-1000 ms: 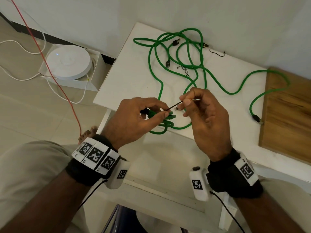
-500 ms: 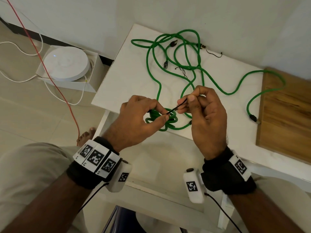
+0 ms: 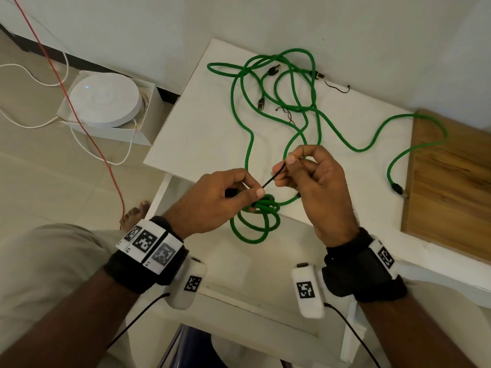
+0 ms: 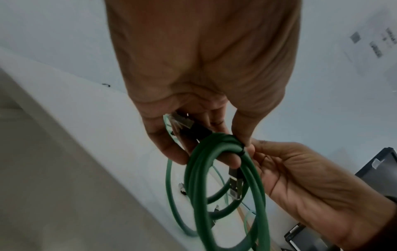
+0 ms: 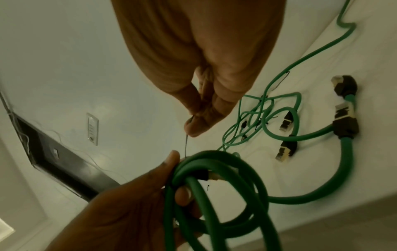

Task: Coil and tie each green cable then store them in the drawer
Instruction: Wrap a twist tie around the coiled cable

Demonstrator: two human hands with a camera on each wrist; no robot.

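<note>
Green coil [image 3: 256, 219] is gripped by the left hand [image 3: 215, 200] over the table's [image 3: 196, 134] front edge. Its black tie [image 3: 273, 177] is pinched by the right hand [image 3: 316, 187]. Loose cables [image 3: 292, 102] are spread toward the back edge.

Tie drawn taut over coil.
Left hand [image 3: 212, 200] grips coiled green cable [image 3: 259, 221]; right hand [image 3: 316, 181] pinches black tie [image 3: 273, 176].

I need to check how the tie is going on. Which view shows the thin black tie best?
The head view: the thin black tie runs taut between left hand and right hand. The right wrist view shows a faint sliver; the left wrist view only its wrap on the green coil.
</note>
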